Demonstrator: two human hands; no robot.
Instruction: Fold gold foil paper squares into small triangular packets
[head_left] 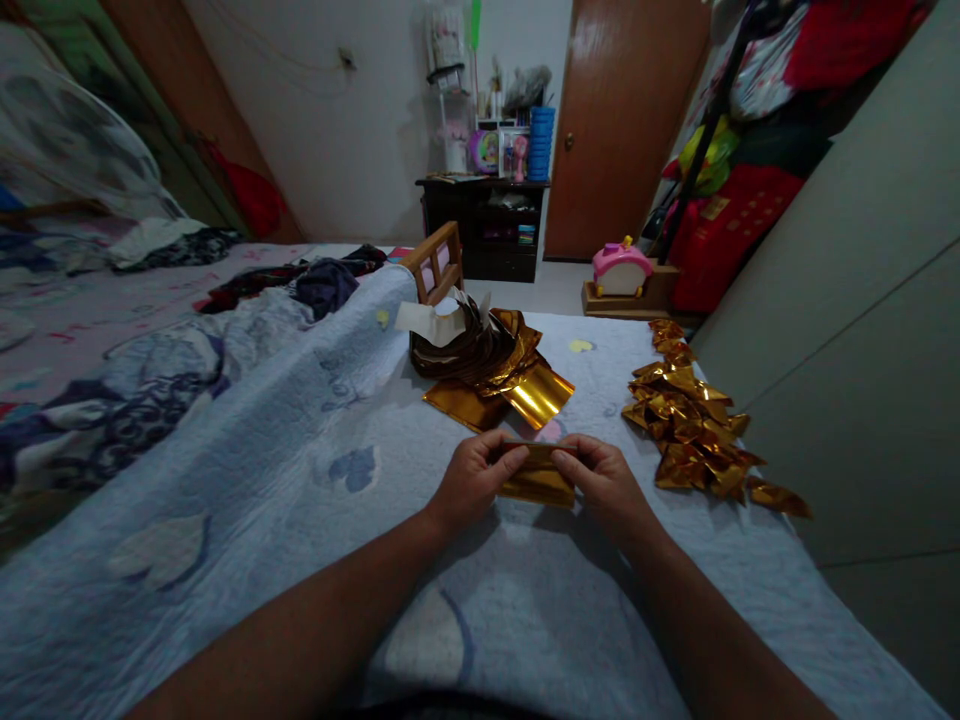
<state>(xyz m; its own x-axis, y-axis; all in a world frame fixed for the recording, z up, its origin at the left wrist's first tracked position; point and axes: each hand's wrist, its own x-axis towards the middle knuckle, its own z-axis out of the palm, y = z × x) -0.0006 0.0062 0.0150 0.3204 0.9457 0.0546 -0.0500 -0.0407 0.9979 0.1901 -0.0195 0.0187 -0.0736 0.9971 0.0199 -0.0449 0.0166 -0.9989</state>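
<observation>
- Head view: L. hand (474, 474) & R. hand (606, 484), each grip pinching gold sheet (536, 487) btwn them, above blue quilt (285, 490).
- Sheet stack (469, 352): just beyond hands, on quilt.
- Folded gold pcs. (681, 466): heaped nr. quilt's R. edge.

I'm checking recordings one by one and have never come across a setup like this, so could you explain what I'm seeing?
There is no machine here: these are one person's own bare hands. The single picture comes from a camera worn on that person's head, looking forward and down. The left hand and the right hand each have a grip on the same shiny gold sheet, near its far edge. Below them spreads a light blue patterned cover. On it, beyond the hands, lies a loose stack of sheets, partly gold; to the right is a pile of folded gold pieces.
</observation>
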